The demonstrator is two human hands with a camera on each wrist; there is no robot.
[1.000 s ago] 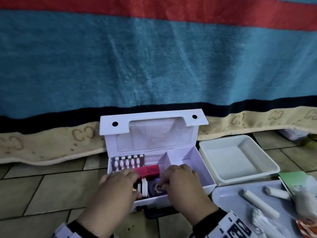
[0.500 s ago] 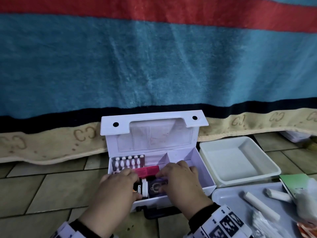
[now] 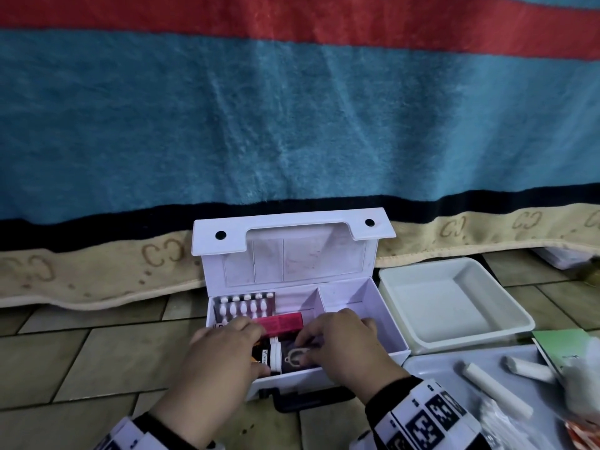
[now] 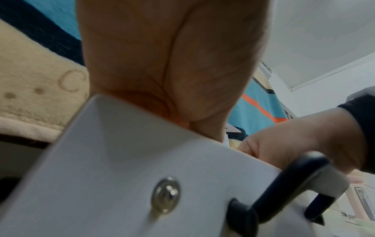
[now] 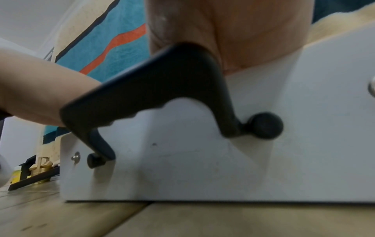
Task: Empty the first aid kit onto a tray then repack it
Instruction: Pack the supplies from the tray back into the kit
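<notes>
The white first aid kit stands open on the tiled floor, its lid upright. Its left compartment holds a blister pack, a red box, a white-capped bottle and a dark packet. My left hand reaches over the front wall and curls round the bottle. My right hand pinches the dark packet beside it. Both wrist views show only a palm above the kit's front wall and its black handle; the fingertips are hidden there.
A white square tray sits right of the kit with nothing in it. A grey tray at lower right carries gauze rolls, a green booklet and wrapped items. A striped blanket hangs behind.
My right hand has drawn back slightly, uncovering more of the dark packet beside the bottle. The left hand has stayed on the bottle.
</notes>
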